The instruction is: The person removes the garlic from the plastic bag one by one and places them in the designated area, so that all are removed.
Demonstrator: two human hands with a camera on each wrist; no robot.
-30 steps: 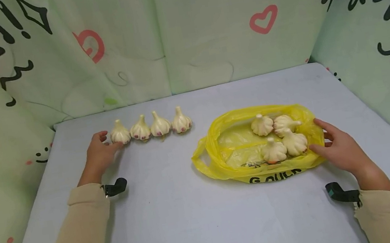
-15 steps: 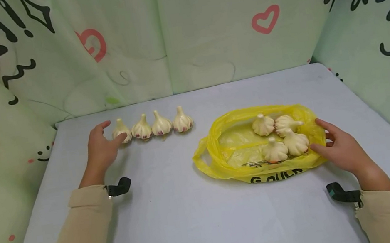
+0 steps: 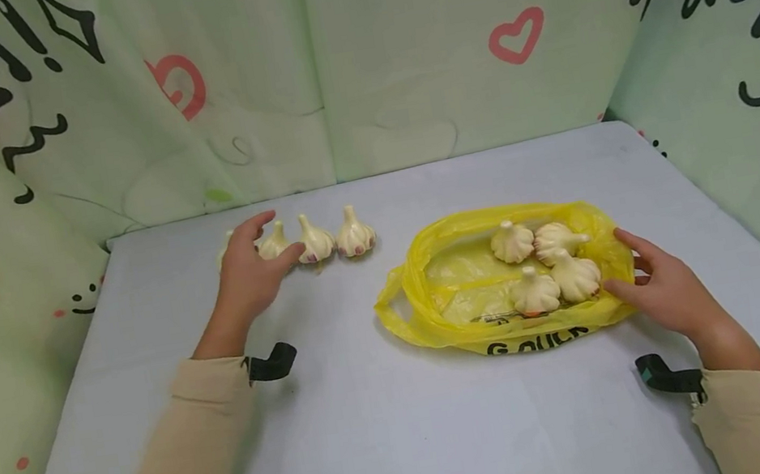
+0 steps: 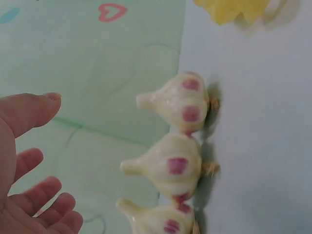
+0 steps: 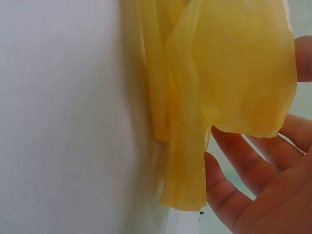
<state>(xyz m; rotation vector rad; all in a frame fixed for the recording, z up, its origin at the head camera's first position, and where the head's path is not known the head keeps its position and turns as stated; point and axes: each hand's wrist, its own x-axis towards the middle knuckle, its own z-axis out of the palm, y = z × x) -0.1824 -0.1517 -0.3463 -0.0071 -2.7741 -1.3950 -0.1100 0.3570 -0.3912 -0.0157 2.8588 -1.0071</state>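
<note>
Several white garlic bulbs stand in a row at the back left of the table, among them the rightmost garlic bulb (image 3: 354, 233). My left hand (image 3: 248, 269) is over the left part of the row, thumb and fingers spread, partly hiding the two left bulbs. In the left wrist view this hand (image 4: 36, 165) holds nothing, apart from the bulbs (image 4: 170, 165) with purple patches. On the right, a yellow plastic bag (image 3: 430, 328) lies with its mouth wide, and several garlic bulbs (image 3: 534, 292) sit inside. My right hand (image 3: 672, 296) holds the bag's right edge between thumb and fingers.
A white-covered table (image 3: 410, 437) carries everything. Behind it and along both sides hangs a pale green printed curtain (image 3: 398, 62). The bag's left handle loop (image 3: 395, 312) spreads toward the table's middle.
My left hand has moved right along the garlic row from the leftmost bulb, with its fingers spread. The row stays in place. My right hand and the bag have not visibly moved.
</note>
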